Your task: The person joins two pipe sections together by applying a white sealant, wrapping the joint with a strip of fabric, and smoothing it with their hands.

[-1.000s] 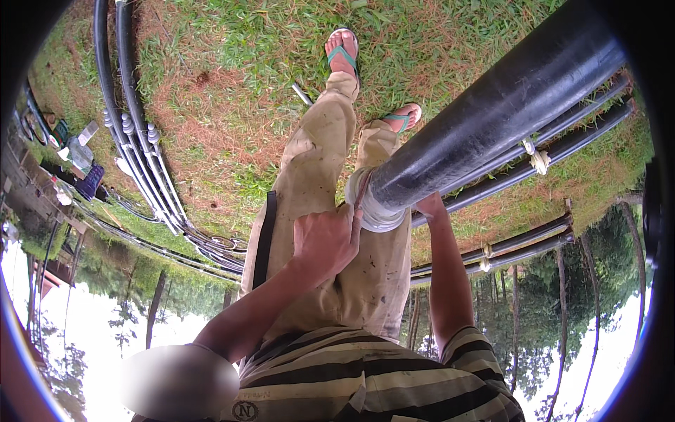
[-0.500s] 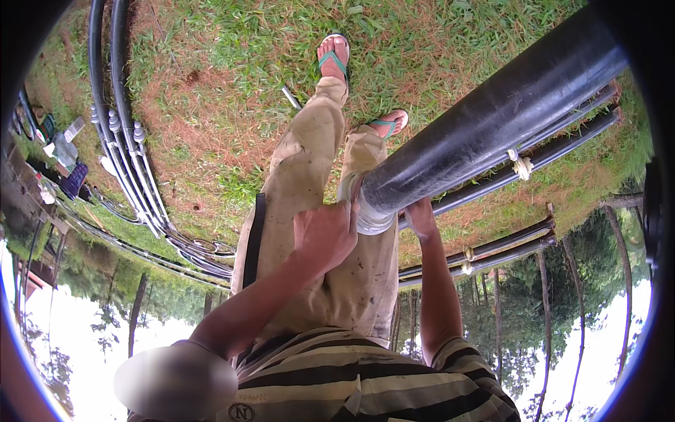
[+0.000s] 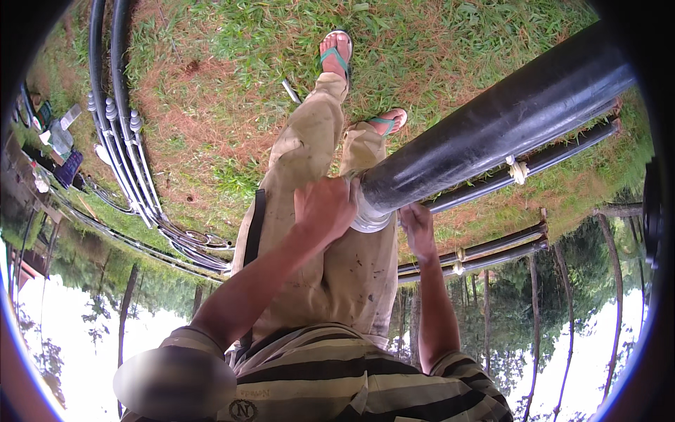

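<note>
A large black pipe [image 3: 492, 126] slants from the upper right down to my lap, ending in a pale, whitish band or wrap [image 3: 373, 218]. My left hand [image 3: 325, 205] is closed at the left of this banded end, its fingertips hidden against it. My right hand [image 3: 417, 226] is just right of the band, fingers curled; what they pinch, if anything, is hidden. The banded end lies over my khaki trousers [image 3: 288, 239], between the two hands.
Thinner black pipes [image 3: 520, 172] with pale fittings run behind the big pipe. Several cables [image 3: 123, 155] curve across grass and dry needles [image 3: 197, 112] at the left, beside assorted items [image 3: 60, 144]. My sandalled feet [image 3: 336, 53] are on the grass; trees stand at the rim.
My left hand has shifted upward along the left of the banded end. My right hand has come lower and more into sight, its fingers curled. The pipe sits slightly lower toward the right rim.
</note>
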`<action>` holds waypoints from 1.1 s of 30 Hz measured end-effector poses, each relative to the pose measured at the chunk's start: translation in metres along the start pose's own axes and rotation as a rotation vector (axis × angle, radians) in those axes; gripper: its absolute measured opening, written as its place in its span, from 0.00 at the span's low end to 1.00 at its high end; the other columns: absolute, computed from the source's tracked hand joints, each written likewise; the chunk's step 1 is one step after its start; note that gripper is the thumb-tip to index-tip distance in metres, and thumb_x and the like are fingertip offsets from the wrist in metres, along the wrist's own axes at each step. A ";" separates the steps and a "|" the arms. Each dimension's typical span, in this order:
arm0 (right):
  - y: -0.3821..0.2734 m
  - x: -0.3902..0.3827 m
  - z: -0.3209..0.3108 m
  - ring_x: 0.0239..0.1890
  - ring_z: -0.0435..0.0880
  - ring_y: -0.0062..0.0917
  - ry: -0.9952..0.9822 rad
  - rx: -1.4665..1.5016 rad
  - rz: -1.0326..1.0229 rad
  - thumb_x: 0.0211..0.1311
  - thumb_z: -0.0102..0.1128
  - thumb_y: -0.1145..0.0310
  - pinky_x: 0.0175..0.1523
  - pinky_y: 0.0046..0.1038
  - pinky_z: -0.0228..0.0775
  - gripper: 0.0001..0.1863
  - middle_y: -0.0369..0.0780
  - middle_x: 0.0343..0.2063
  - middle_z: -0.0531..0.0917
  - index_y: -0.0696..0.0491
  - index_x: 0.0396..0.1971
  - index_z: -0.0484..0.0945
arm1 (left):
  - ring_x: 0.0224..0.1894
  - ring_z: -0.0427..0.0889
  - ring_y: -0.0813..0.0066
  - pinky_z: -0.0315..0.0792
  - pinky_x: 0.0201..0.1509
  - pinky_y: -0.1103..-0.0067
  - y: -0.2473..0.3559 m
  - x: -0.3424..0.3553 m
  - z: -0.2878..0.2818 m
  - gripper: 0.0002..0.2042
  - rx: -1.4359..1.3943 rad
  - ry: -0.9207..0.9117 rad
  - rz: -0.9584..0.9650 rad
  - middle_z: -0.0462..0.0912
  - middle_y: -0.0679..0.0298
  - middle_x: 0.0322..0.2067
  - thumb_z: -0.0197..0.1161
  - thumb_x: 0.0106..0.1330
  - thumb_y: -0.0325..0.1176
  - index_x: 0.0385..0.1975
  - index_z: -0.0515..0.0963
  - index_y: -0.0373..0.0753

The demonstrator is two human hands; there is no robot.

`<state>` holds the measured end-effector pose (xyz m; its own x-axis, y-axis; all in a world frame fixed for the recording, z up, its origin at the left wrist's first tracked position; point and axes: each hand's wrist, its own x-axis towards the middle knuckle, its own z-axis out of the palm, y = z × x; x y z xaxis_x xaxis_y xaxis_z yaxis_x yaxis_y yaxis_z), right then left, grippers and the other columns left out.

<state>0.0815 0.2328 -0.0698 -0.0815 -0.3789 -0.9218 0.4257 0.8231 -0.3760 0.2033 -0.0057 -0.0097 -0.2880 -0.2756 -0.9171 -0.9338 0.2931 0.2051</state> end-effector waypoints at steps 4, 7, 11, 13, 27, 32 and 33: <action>-0.024 -0.023 0.023 0.21 0.65 0.31 0.250 -0.308 -0.136 0.76 0.51 0.64 0.30 0.34 0.62 0.16 0.35 0.18 0.79 0.57 0.27 0.76 | 0.28 0.87 0.53 0.77 0.28 0.60 -0.002 0.005 0.001 0.14 0.073 0.038 0.081 0.84 0.52 0.23 0.57 0.72 0.39 0.28 0.82 0.39; 0.098 0.041 0.004 0.36 0.78 0.30 0.110 0.270 -0.141 0.75 0.53 0.66 0.46 0.35 0.71 0.10 0.41 0.35 0.83 0.57 0.40 0.80 | 0.28 0.87 0.53 0.77 0.28 0.59 0.012 -0.034 -0.012 0.10 0.053 0.001 0.046 0.84 0.53 0.23 0.58 0.68 0.37 0.29 0.82 0.39; 0.109 0.063 -0.026 0.48 0.79 0.25 -0.155 -0.425 -0.541 0.76 0.52 0.70 0.56 0.35 0.72 0.10 0.43 0.48 0.82 0.58 0.48 0.78 | 0.28 0.87 0.52 0.77 0.29 0.60 0.007 -0.047 -0.010 0.09 -0.015 -0.082 0.005 0.84 0.53 0.23 0.59 0.64 0.35 0.30 0.82 0.38; 0.037 0.027 -0.014 0.37 0.77 0.25 0.060 -0.527 -0.509 0.75 0.53 0.67 0.45 0.32 0.71 0.10 0.44 0.34 0.81 0.59 0.38 0.78 | 0.27 0.86 0.51 0.77 0.29 0.60 -0.008 -0.011 0.006 0.10 0.061 0.048 0.031 0.84 0.52 0.22 0.58 0.66 0.37 0.30 0.82 0.38; -0.005 0.011 0.008 0.46 0.82 0.46 0.073 -0.228 -0.408 0.65 0.60 0.70 0.54 0.45 0.71 0.11 0.51 0.42 0.84 0.59 0.44 0.80 | 0.31 0.86 0.47 0.77 0.35 0.56 -0.013 -0.003 0.001 0.21 0.104 -0.031 -0.001 0.84 0.51 0.23 0.49 0.77 0.48 0.32 0.82 0.38; -0.040 -0.031 0.025 0.19 0.79 0.46 0.312 -0.449 -0.102 0.69 0.56 0.70 0.28 0.45 0.66 0.10 0.51 0.18 0.76 0.58 0.28 0.77 | 0.34 0.86 0.46 0.77 0.39 0.55 -0.005 0.031 -0.007 0.24 0.188 -0.122 0.077 0.84 0.51 0.25 0.47 0.77 0.50 0.29 0.82 0.38; -0.034 -0.017 0.024 0.21 0.79 0.48 0.344 -0.439 -0.188 0.69 0.56 0.70 0.29 0.45 0.66 0.10 0.52 0.18 0.76 0.58 0.28 0.76 | 0.34 0.85 0.47 0.76 0.40 0.55 -0.004 0.019 -0.012 0.25 0.182 -0.137 0.054 0.84 0.50 0.25 0.47 0.77 0.51 0.28 0.82 0.38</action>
<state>0.0902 0.2005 -0.0393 -0.4384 -0.4365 -0.7856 -0.0316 0.8811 -0.4719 0.1993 -0.0229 -0.0244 -0.2936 -0.1322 -0.9467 -0.8606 0.4678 0.2016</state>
